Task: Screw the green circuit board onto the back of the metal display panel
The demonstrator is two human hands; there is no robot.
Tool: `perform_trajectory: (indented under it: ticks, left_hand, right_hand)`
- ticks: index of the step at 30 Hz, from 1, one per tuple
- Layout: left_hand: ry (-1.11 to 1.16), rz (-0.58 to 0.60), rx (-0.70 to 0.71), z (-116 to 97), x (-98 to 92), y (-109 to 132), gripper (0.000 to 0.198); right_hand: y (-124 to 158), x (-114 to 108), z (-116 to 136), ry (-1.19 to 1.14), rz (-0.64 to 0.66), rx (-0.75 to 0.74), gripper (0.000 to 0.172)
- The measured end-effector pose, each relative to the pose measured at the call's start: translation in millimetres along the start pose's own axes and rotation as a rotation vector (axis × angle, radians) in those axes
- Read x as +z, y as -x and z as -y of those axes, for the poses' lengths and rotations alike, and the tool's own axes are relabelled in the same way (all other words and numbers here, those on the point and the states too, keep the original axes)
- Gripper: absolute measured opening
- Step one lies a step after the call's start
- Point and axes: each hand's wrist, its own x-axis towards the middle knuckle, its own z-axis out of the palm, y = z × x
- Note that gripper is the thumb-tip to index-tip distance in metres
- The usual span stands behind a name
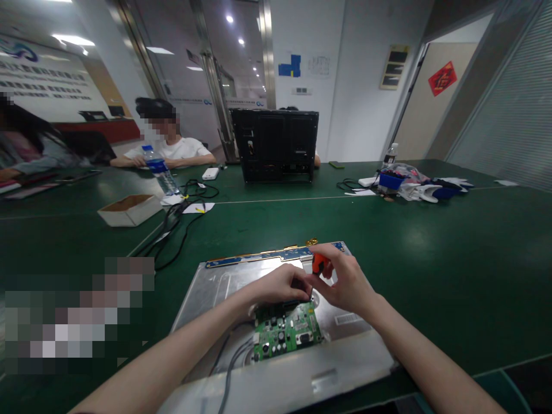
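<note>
A person's bare right hand (345,279) grasps an orange-and-black screwdriver (318,263) above a flat, rectangular silver metal panel (215,299) that lies on a dark green counter (452,259). The bare left hand (282,283) meets it over the middle of the panel, fingers drawn together close to the right hand's fingertips; whether they pinch the tool's shaft or some small part cannot be told. Just below the two hands, on the near half of the panel, sits a green rectangular circuit board (287,333) dotted with small components, with thin grey cables (233,368) running from its left side over the panel's near edge. A narrow blue circuit strip (267,256) lines the panel's far edge, and a white barcode label (347,318) marks its surface to the right of the board. Well beyond the panel, a black rectangular monitor (280,144) stands with its back to the camera. To the panel's far left are an open white cardboard box (133,210), tangled black cables (183,230) and a clear plastic water bottle (160,169) with a blue cap, while a person in a white shirt (183,150) sits behind them.
</note>
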Motion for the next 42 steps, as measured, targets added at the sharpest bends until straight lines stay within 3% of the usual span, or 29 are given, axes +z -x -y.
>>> perform_trajectory:
  ticks: [6,13,20,26,37,42]
  left_hand:
    - [-0.018,-0.009,-0.017,2.6,0.4,-0.2,0.005]
    - [-0.026,-0.01,-0.018,-0.9,-0.2,0.5,0.003]
    - [-0.019,-0.013,-0.014,1.4,0.5,0.3,0.001]
    - [-0.021,-0.01,-0.023,3.7,0.6,0.3,0.006]
    - [-0.037,-0.002,-0.025,1.5,-0.8,1.4,0.005]
    - [-0.035,0.001,-0.02,3.6,-0.5,0.4,0.007]
  right_hand:
    - [1.2,-0.2,2.3,-0.037,0.034,0.049,0.048]
    - [0.8,1.8,-2.6,0.041,-0.04,0.012,0.044]
    - [0.3,0.0,-3.4,0.02,-0.013,-0.018,0.043]
    - [2.0,-2.2,1.0,0.015,0.048,0.069,0.061]
    - [1.2,2.5,-3.0,0.041,-0.017,0.026,0.046]
    - [0.0,-0.1,0.8,0.036,0.013,0.04,0.051]
